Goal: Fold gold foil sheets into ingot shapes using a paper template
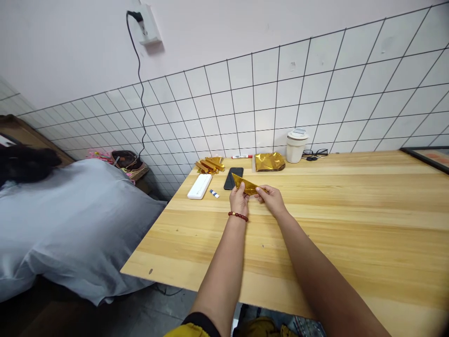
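Note:
A folded piece of gold foil paper [248,186] is held between my two hands, above the table. My left hand [239,200], with a dark red bead bracelet at the wrist, grips its left part with the thumb on top. At its right end, my right hand [271,199] pinches the foil between thumb and fingers. Just behind my left hand lies a dark phone [229,179], partly covered by the foil. Farther back are a stack of gold foil sheets [270,162] and a pile of folded gold strips [210,164].
On the wooden table [351,210] are a white power bank [199,186], a small blue-and-white item [214,193], a red-and-white marker [242,157], a lidded white cup [296,146], glasses [315,153] and a dark frame [430,159]. Left stands a bed with grey bedding [80,220].

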The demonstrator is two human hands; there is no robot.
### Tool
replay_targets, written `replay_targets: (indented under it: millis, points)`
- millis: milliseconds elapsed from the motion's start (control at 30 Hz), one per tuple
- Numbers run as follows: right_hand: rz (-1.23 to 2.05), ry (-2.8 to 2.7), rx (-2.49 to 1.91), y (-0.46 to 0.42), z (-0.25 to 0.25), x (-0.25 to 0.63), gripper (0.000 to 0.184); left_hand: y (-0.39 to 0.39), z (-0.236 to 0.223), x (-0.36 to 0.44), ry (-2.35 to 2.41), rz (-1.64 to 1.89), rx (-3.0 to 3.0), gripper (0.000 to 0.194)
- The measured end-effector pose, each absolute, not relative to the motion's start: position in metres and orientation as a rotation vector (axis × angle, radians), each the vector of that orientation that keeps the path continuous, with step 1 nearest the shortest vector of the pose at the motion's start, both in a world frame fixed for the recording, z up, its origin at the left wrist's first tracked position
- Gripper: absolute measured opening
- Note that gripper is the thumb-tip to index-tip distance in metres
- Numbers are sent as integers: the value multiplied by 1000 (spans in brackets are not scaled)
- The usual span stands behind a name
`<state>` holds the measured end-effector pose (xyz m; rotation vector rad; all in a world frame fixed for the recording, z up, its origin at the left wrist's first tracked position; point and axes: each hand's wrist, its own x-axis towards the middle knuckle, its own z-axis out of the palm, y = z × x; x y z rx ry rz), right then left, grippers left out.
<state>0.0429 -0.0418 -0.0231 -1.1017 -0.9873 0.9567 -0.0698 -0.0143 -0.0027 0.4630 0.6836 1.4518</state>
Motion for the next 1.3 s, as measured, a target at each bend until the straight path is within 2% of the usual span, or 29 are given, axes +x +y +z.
replay_targets:
  millis: [333,633,967,1300]
  points:
    - [932,-993,-1097,-41,-26,44,44,-11,2,-81,781,1510,508,44]
    - [854,-700,-1023,-44,-18,59,40,-12,3,-85,916,1449,799,30]
    - [736,-793,-1092,-41,-20,56,44,-17,6,-76,711,1370,615,28]
    - [704,-875,-1090,-44,-17,50,50,-20,5,-70,752,1416,566,28]
